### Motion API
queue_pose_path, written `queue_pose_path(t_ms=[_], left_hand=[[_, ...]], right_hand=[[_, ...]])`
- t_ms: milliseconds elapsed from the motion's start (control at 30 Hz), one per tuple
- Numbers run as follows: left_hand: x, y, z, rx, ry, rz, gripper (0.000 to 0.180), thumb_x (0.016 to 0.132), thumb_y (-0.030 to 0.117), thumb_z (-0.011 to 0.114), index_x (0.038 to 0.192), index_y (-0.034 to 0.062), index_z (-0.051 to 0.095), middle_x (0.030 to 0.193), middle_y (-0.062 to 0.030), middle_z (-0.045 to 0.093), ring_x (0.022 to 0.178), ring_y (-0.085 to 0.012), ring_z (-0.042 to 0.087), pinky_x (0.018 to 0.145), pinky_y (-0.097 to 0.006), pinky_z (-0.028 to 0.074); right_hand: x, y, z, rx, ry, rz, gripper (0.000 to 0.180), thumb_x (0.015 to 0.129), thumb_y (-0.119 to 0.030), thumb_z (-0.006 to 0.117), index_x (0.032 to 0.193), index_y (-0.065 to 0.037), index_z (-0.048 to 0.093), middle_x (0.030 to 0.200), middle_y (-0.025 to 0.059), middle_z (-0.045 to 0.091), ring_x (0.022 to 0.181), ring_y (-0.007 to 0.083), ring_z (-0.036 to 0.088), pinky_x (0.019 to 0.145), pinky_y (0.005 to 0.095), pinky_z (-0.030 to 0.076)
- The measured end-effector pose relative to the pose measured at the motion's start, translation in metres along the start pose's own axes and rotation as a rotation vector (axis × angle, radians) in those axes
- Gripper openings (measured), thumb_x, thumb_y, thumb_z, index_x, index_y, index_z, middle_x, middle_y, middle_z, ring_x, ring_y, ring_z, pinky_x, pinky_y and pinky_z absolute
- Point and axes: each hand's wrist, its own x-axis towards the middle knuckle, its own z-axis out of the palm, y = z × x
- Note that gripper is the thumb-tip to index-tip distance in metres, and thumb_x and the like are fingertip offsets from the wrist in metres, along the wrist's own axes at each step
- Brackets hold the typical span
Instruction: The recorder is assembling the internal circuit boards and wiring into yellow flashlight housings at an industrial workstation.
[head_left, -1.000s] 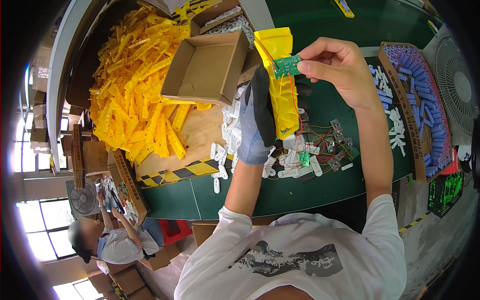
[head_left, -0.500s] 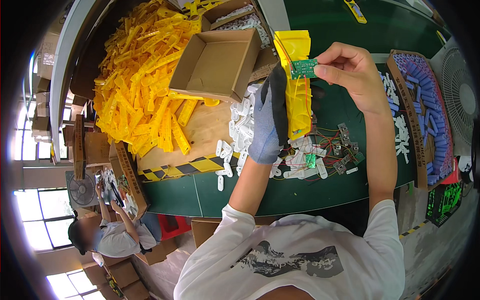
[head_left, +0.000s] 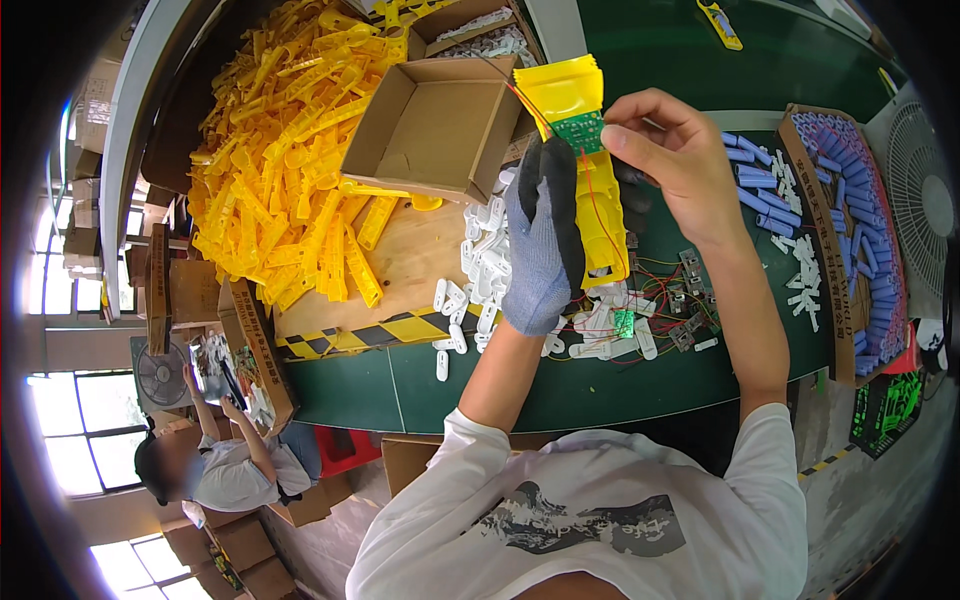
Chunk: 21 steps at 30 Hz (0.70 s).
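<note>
My left hand, in a grey-blue glove with a black palm, is wrapped round a long yellow plastic shell. The shell's hollow side shows, with its wide end pointing away from me. A small green circuit board lies over the shell just below that end. My bare right hand has its thumb and fingertips on the board's right edge. Red and black wires stick out from the board's upper left, and a thin red wire runs down along the shell.
Yellow plastic shells form a big pile at left, beside an open cardboard box. White plastic pieces and wired boards lie on the green table. Blue cylindrical cells lie at right near their box and a fan.
The board has moved slightly left and down, from above the shell onto it, with my right hand following. The shell's far end has tilted left. More blue cells show beside my right hand.
</note>
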Motion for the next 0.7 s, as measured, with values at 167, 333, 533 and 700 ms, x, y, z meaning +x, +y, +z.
queue_pose_path(t_ms=[167, 333, 533, 700], left_hand=[[0.001, 0.003, -0.001, -0.039, -0.004, 0.004, 0.037, 0.1, 0.039, 0.039, 0.104, 0.0044, 0.05, 0.082, -0.0111, 0.064, 0.06, -0.0184, 0.064, 0.054, -0.029, 0.054], [0.001, 0.002, -0.003, 0.02, 0.057, 0.051, 0.032, 0.101, 0.035, 0.039, 0.104, 0.0044, 0.05, 0.081, -0.0085, 0.061, 0.061, -0.015, 0.063, 0.055, -0.028, 0.053], [0.0, 0.007, -0.007, 0.136, 0.064, 0.177, 0.028, 0.102, 0.029, 0.038, 0.108, 0.0039, 0.048, 0.079, -0.0053, 0.059, 0.066, -0.0096, 0.06, 0.056, -0.023, 0.049], [-0.009, -0.014, -0.024, 0.361, 0.093, 0.342, 0.041, 0.1, 0.015, 0.037, 0.138, -0.0013, 0.032, 0.12, -0.0164, 0.054, 0.109, -0.0198, 0.056, 0.091, -0.031, 0.047]], right_hand=[[-0.001, 0.014, 0.006, 0.03, -0.026, -0.07, 0.016, 0.086, -0.016, 0.069, 0.088, -0.001, 0.063, 0.079, -0.0016, 0.06, 0.073, 0.0025, 0.053, 0.067, 0.0176, 0.042], [-0.002, 0.014, 0.01, -0.097, -0.048, -0.183, 0.014, 0.091, -0.016, 0.063, 0.086, -0.003, 0.059, 0.08, -0.0026, 0.058, 0.076, 0.0037, 0.052, 0.07, 0.0193, 0.04], [-0.005, 0.017, 0.016, -0.012, -0.084, -0.167, 0.013, 0.093, -0.014, 0.06, 0.087, -0.003, 0.055, 0.081, -0.0027, 0.054, 0.076, 0.0036, 0.048, 0.071, 0.0199, 0.039], [-0.016, 0.006, 0.019, -0.056, -0.061, -0.244, 0.012, 0.093, -0.014, 0.06, 0.088, -0.004, 0.056, 0.081, -0.0028, 0.053, 0.077, 0.0028, 0.047, 0.07, 0.0201, 0.039]])
